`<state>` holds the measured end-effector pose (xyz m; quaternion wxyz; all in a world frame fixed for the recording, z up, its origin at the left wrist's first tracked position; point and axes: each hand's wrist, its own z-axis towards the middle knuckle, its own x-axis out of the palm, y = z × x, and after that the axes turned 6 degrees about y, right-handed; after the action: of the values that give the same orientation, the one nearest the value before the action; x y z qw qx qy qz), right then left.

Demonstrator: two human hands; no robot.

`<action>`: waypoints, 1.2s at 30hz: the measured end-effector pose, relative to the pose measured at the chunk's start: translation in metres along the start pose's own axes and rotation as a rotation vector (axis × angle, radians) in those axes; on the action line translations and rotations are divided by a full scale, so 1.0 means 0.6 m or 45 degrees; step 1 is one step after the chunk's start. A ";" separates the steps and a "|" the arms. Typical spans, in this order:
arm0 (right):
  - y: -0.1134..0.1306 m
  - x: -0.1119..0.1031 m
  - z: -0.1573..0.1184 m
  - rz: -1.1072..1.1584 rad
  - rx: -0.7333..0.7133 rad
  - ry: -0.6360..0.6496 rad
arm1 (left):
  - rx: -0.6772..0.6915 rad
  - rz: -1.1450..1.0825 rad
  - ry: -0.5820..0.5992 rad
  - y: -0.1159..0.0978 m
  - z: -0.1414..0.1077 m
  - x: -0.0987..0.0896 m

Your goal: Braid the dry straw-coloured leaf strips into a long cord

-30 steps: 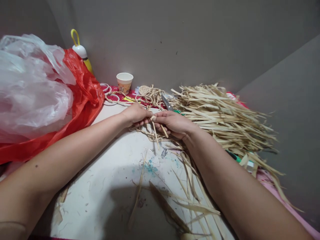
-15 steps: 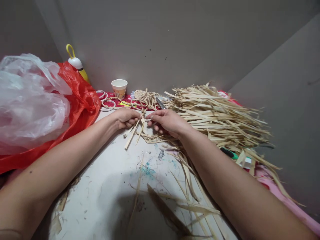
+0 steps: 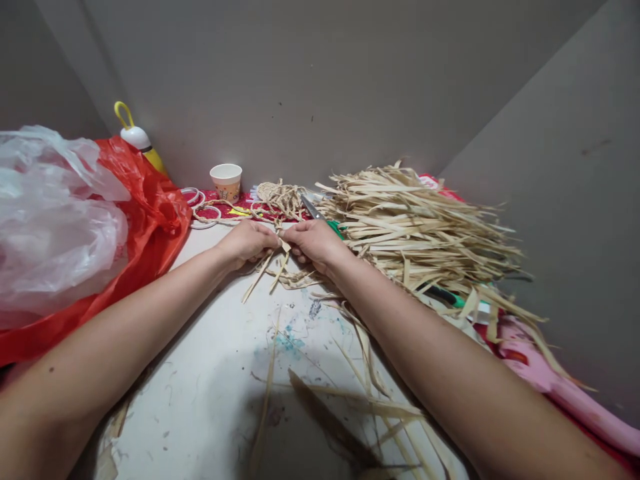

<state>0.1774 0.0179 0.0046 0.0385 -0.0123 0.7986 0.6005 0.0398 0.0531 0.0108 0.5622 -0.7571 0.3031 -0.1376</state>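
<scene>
My left hand pinches pale flat straw strips over the far part of the white table. Close beside it, my right hand is closed on the same strips, fingertips nearly touching those of the left. Two short strip ends hang down between the hands. Just beyond them lies a twisted straw cord, joined to a tangle of braided straw. The exact spot where the fingers grip is partly hidden.
Scissors lie behind my right hand, beside a large straw bundle. A paper cup, a yellow-and-white bottle and plastic bags are at the left. Loose strips lie nearer.
The view has shifted slightly, moving the scene leftward. My right hand's fingers have closed in on the strips and come nearer my left hand. Green scissor handles now show.
</scene>
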 end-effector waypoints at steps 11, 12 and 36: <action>0.007 -0.011 0.001 0.130 0.104 0.101 | -0.095 -0.012 -0.057 -0.010 0.004 -0.005; 0.008 -0.013 0.001 0.143 0.115 0.104 | -0.105 0.040 -0.079 -0.009 0.005 -0.007; 0.004 -0.011 0.001 0.022 0.067 0.079 | -0.101 -0.183 -0.076 -0.015 0.021 0.007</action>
<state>0.1842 0.0187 0.0072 0.0088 -0.0231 0.8149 0.5790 0.0525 0.0621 0.0143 0.5293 -0.8022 0.2362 -0.1431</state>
